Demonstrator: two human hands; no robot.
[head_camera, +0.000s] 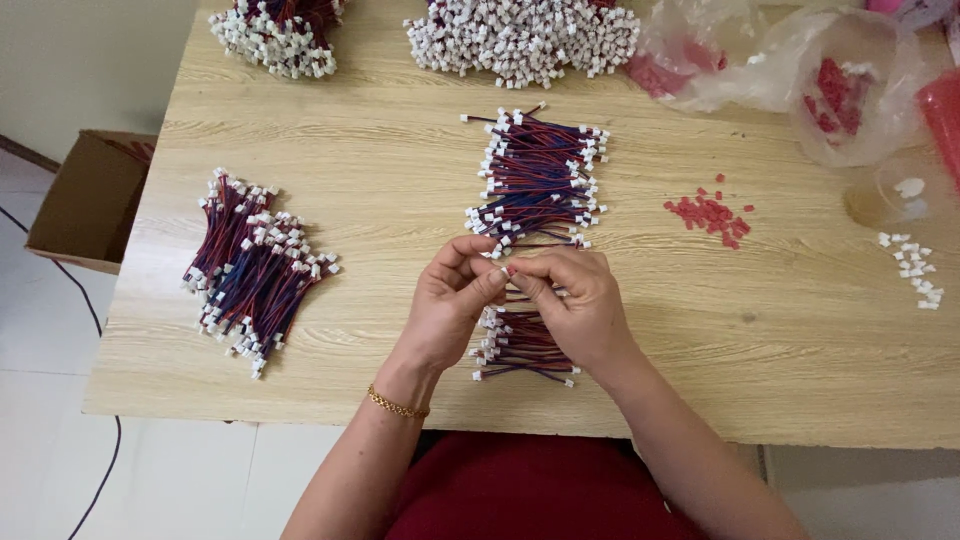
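Observation:
My left hand (450, 300) and my right hand (575, 300) meet at the table's middle, fingertips pinched together on a small wire lead with a white connector (505, 270); a tiny red piece shows at the right fingertips. Beneath the hands lies a short row of red and blue wire leads (520, 350). Just beyond the hands stretches a longer row of the same leads (540, 175), white plugs at both ends. A gold bracelet circles my left wrist.
A loose pile of wired leads (255, 265) lies left. Two heaps of white-plug bundles (520, 40) sit at the far edge. Small red pieces (710, 212) and white housings (912, 268) lie right, beside plastic bags (840, 80). A cardboard box (85, 200) stands on the floor left.

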